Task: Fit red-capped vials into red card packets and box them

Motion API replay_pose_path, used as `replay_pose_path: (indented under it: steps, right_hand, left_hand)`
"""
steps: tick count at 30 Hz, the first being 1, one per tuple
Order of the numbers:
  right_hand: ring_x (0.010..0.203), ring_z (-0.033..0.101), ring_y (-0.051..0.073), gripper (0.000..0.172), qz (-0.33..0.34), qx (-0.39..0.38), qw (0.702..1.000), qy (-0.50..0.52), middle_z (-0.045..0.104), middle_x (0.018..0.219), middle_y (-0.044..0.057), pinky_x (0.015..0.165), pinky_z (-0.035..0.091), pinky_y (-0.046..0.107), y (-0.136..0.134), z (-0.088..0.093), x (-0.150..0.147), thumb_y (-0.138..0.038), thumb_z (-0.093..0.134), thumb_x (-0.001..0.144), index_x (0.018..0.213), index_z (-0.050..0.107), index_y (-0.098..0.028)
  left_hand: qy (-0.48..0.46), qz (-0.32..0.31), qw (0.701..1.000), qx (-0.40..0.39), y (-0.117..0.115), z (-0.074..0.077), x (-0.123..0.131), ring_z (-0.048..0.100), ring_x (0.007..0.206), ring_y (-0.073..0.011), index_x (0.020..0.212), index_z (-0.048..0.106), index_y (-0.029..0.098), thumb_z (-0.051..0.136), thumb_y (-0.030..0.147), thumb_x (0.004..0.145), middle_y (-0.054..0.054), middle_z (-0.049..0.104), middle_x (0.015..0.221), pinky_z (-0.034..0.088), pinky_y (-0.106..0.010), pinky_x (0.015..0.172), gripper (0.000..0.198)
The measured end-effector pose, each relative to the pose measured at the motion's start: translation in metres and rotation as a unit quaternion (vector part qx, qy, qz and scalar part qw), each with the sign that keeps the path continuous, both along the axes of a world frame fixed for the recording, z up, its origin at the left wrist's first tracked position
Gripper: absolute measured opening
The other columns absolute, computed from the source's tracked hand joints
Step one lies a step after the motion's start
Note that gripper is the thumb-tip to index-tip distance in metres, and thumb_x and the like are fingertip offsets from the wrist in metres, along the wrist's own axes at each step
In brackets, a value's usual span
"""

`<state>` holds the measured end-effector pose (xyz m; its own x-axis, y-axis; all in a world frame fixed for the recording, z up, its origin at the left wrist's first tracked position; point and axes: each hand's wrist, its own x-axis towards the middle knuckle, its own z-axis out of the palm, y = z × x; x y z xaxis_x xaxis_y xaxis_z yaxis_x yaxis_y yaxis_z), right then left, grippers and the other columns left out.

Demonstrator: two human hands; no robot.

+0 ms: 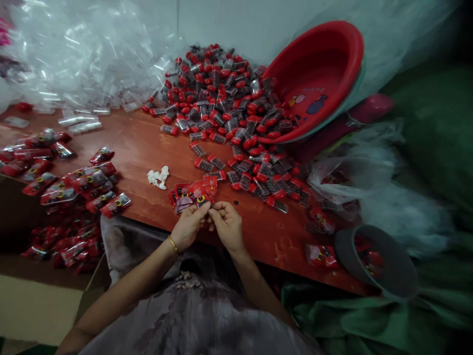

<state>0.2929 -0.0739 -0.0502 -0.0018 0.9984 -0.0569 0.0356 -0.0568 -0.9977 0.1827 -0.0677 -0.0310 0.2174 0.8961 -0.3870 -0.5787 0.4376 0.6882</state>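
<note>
At the front edge of the table, my left hand [188,227] and my right hand [228,226] meet, fingers closed and thumbs almost touching. My left thumb presses on a red printed packet [201,197] with a yellow eye-like mark. My right fingertips pinch at its lower right edge; exactly what is between them is hidden. Flat red printed packets [181,196] lie fanned out just beyond my left hand. Small clear containers with red caps and dark contents [244,181] lie loose beyond my right hand. A small white crumpled clump [158,177] rests to the left.
A big heap of red-capped containers [210,88] spills from a tilted red basin [328,64]. Filled red packets [88,180] pile up at left, with more in a box below. Clear plastic pieces [81,121] lie at back left. A grey round tub [377,261] stands right.
</note>
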Motion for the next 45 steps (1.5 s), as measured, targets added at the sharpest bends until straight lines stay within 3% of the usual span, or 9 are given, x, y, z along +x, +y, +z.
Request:
replay_pose_path:
  steps: [5,11,14,18,22,28,34,41,45]
  right_hand:
    - [0.07,0.061,0.015,0.025,0.005,0.142,0.957,-0.252,0.066,0.077,0.003,0.068,0.048,0.028,0.03,-0.006,0.006,-0.044,0.055,0.082,0.088,0.06,-0.02]
    - [0.087,0.059,0.023,0.036,-0.05,0.081,0.863,-0.497,0.066,0.089,0.01,0.074,0.044,0.033,0.07,-0.004,0.024,-0.047,0.05,0.085,0.098,0.062,-0.017]
    - [0.088,0.059,0.022,0.027,-0.026,0.052,0.851,-0.521,0.066,0.09,0.008,0.071,0.043,0.031,0.078,-0.008,0.019,-0.042,0.049,0.087,0.092,0.064,-0.02]
    - [0.088,0.058,0.02,0.018,-0.049,0.102,0.87,-0.479,0.065,0.091,0.008,0.075,0.042,0.03,0.08,-0.014,0.017,-0.026,0.046,0.087,0.086,0.063,-0.019]
    - [0.068,0.054,0.016,0.02,-0.09,0.154,0.918,-0.354,0.061,0.075,0.003,0.066,0.042,0.027,0.076,-0.009,0.029,-0.031,0.041,0.088,0.085,0.057,-0.019]
    - [0.056,0.047,0.01,0.021,0.019,0.113,0.988,-0.107,0.053,0.063,-0.003,0.054,0.04,0.021,0.054,0.007,0.03,-0.04,0.051,0.082,0.075,0.054,-0.02]
    - [0.057,0.052,0.011,0.032,0.058,-0.004,0.998,0.037,0.06,0.068,-0.001,0.055,0.045,0.024,0.037,-0.001,0.012,-0.052,0.057,0.075,0.077,0.059,-0.02]
    - [0.051,0.038,0.009,0.038,0.018,0.092,0.99,-0.104,0.042,0.053,-0.005,0.049,0.032,0.022,0.04,-0.007,-0.004,-0.048,0.043,0.085,0.059,0.046,-0.02]
    - [0.059,0.048,0.011,0.034,0.116,0.132,0.97,-0.167,0.052,0.062,-0.002,0.057,0.038,0.022,0.058,0.002,0.004,-0.044,0.04,0.088,0.071,0.054,-0.019]
  left_hand:
    - [0.02,-0.003,0.996,-0.088,0.003,0.005,-0.041,0.066,0.064,-0.0151,0.076,0.064,0.013,0.074,0.034,0.069,-0.005,0.069,0.069,0.052,-0.025,0.066,0.024]
    - [-0.016,0.332,0.939,-0.089,0.031,0.019,-0.15,0.068,0.068,-0.012,0.075,0.061,0.018,0.039,0.034,0.093,-0.001,0.071,0.069,0.054,-0.024,0.07,0.033]
    - [-0.038,0.385,0.92,-0.062,0.038,0.023,-0.17,0.069,0.076,-0.0152,0.086,0.063,0.016,0.033,0.056,0.089,-0.007,0.072,0.08,0.055,-0.025,0.07,0.05]
    - [0.034,0.274,0.96,-0.048,0.032,0.021,-0.128,0.068,0.072,-0.0152,0.09,0.064,0.015,0.062,0.039,0.079,-0.007,0.072,0.085,0.054,-0.025,0.065,0.027]
    - [0.193,0.154,0.968,0.034,0.03,0.01,-0.061,0.064,0.061,-0.0139,0.086,0.068,0.013,0.079,0.033,0.058,-0.005,0.071,0.077,0.051,-0.024,0.061,0.036]
    - [0.234,0.015,0.96,0.151,0.043,0.002,-0.011,0.059,0.065,-0.013,0.072,0.07,0.014,0.078,0.036,0.057,-0.001,0.067,0.069,0.045,-0.023,0.061,0.028]
    - [0.319,0.059,0.93,0.175,0.037,-0.011,-0.007,0.049,0.051,-0.0102,0.052,0.063,0.015,0.068,0.041,0.067,0.001,0.057,0.051,0.038,-0.022,0.052,0.031]
    - [0.242,0.108,0.958,0.109,0.032,-0.011,-0.008,0.048,0.05,-0.0074,0.051,0.062,0.014,0.075,0.046,0.059,0.003,0.055,0.05,0.038,-0.02,0.052,0.036]
    - [0.123,0.114,0.985,0.024,0.035,0.0,-0.015,0.055,0.055,-0.0088,0.062,0.066,0.013,0.082,0.048,0.044,0.0,0.063,0.059,0.045,-0.022,0.058,0.043]
